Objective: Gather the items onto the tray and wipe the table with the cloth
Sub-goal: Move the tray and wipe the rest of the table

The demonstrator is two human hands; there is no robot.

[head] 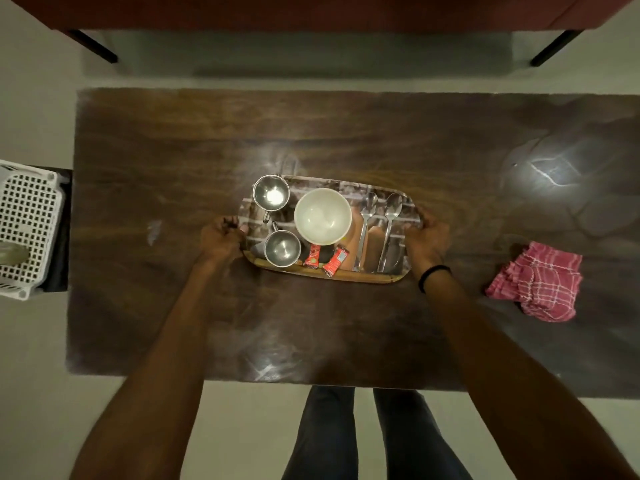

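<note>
A patterned tray [367, 276] lies at the middle of the dark wooden table [173, 150]. On it stand two steel cups [270, 194] [282, 248], a white bowl [322, 216], two spoons [366, 223] [389, 226] and two red sachets [312, 255] [335, 260]. My left hand [221, 237] grips the tray's left edge. Gripping its right edge is my right hand [427, 237], with a black band on the wrist. A pink checked cloth [536, 282] lies crumpled on the table to the right, apart from both hands.
A white perforated basket [27, 223] sits on a dark stand off the table's left edge. A dark red sofa [311, 8] on black legs stands beyond the far edge. My legs [363, 434] are at the near edge.
</note>
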